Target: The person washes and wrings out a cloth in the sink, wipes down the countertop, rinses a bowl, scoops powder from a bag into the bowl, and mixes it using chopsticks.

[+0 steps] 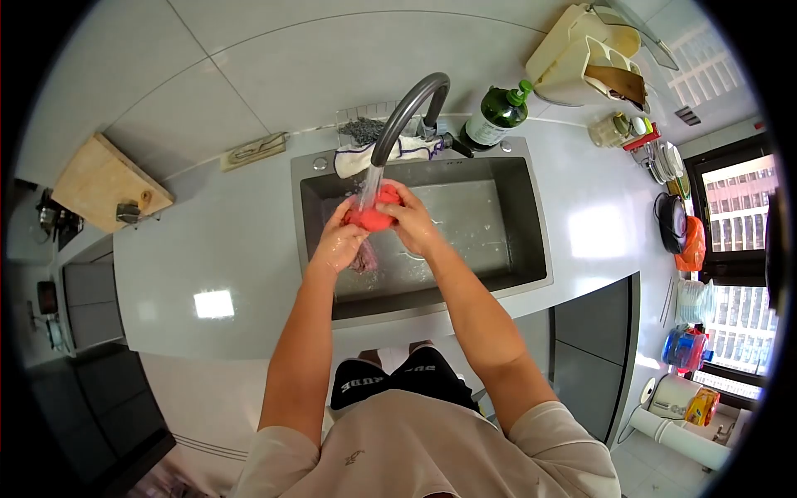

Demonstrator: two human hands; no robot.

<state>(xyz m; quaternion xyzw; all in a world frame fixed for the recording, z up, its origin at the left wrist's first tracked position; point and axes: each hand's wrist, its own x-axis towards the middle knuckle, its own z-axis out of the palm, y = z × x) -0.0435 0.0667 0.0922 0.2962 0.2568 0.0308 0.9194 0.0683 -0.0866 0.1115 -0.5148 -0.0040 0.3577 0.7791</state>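
Under the running faucet (413,104), a bright red, rounded thing (371,218) is held between both hands; its exact kind I cannot make out. My left hand (339,243) grips its left side, fingers curled around the edge. On the right, my right hand (408,217) holds it with the thumb toward its middle. Water falls onto it. Below the hands, a pinkish crumpled cloth (364,256) lies at the left side of the grey sink (473,228), partly hidden by my left hand.
Behind the faucet, a white cloth (354,160) hangs over the sink's back rim beside a wire rack with a grey scourer (362,129). A green pump bottle (496,119) stands at the back right. A wooden board (104,183) leans at the left of the counter (199,257).
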